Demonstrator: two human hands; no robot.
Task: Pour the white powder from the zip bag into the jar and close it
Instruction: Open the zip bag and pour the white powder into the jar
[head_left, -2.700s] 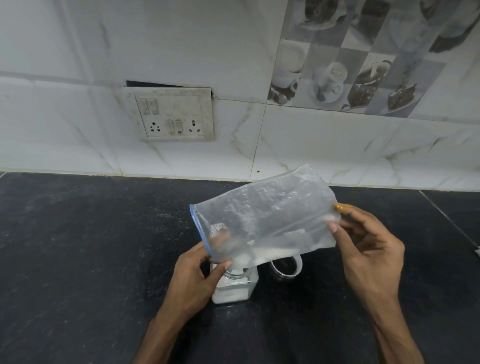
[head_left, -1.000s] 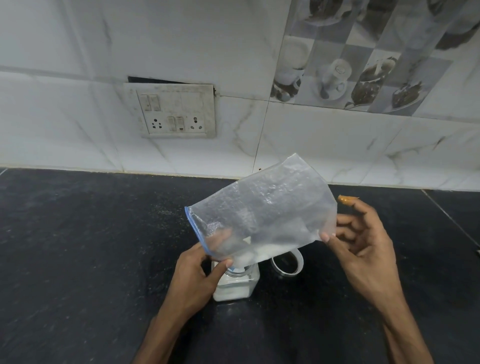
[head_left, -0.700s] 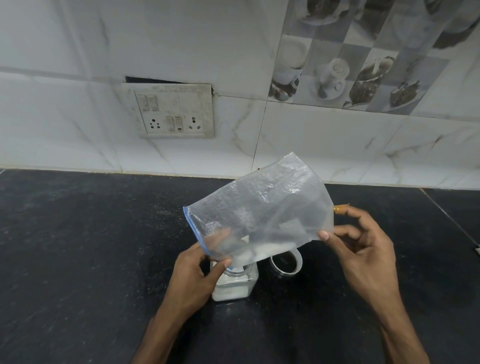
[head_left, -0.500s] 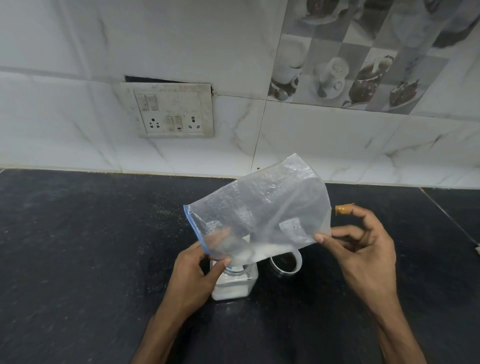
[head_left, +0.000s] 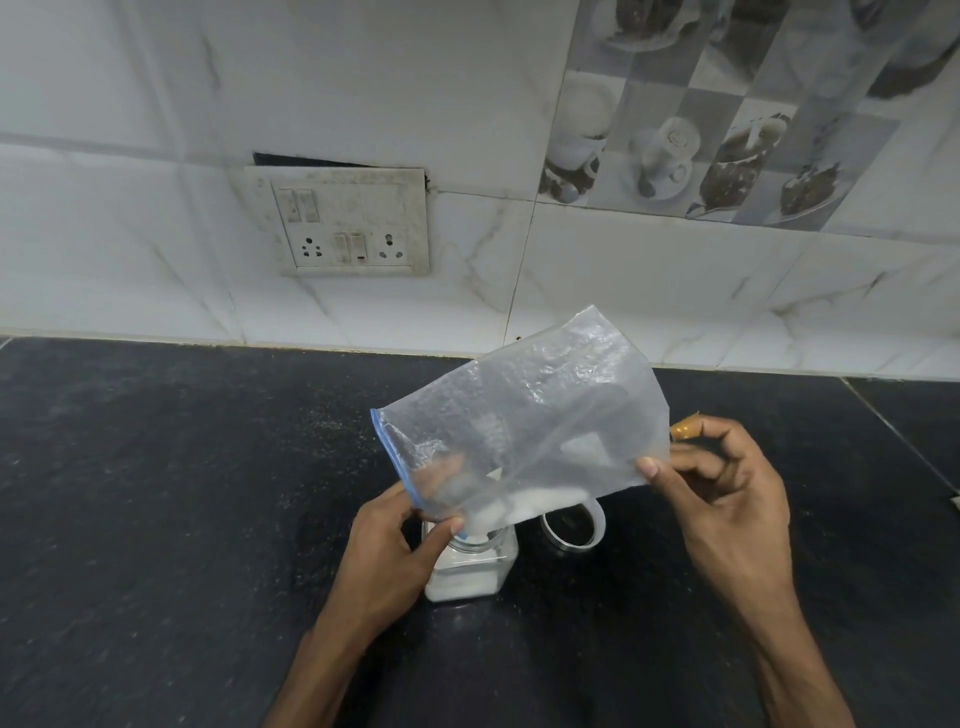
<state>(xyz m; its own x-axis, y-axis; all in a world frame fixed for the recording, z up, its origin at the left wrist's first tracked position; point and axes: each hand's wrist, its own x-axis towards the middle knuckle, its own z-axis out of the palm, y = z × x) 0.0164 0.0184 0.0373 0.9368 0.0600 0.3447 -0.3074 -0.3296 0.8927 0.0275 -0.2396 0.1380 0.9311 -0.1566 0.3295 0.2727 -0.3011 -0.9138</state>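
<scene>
A clear zip bag (head_left: 524, 431) with a blue zip strip is tilted mouth-down over a small square glass jar (head_left: 470, 569) on the black counter. White powder lies along the bag's lower edge and fills the jar's bottom. My left hand (head_left: 395, 551) pinches the bag's mouth at the jar's opening. My right hand (head_left: 727, 499) pinches the bag's lower right corner, raised above the counter. The jar's lid (head_left: 574, 527) lies open side up just right of the jar, partly hidden by the bag.
The black stone counter (head_left: 156, 519) has a dusting of spilled powder behind the jar. A white tiled wall with a switch and socket plate (head_left: 345, 223) rises behind it. A counter seam runs at the far right.
My right hand's grip has slid from the bag's right edge down to its lower corner. The bag's rear end has stayed raised, and the powder has gathered near the mouth.
</scene>
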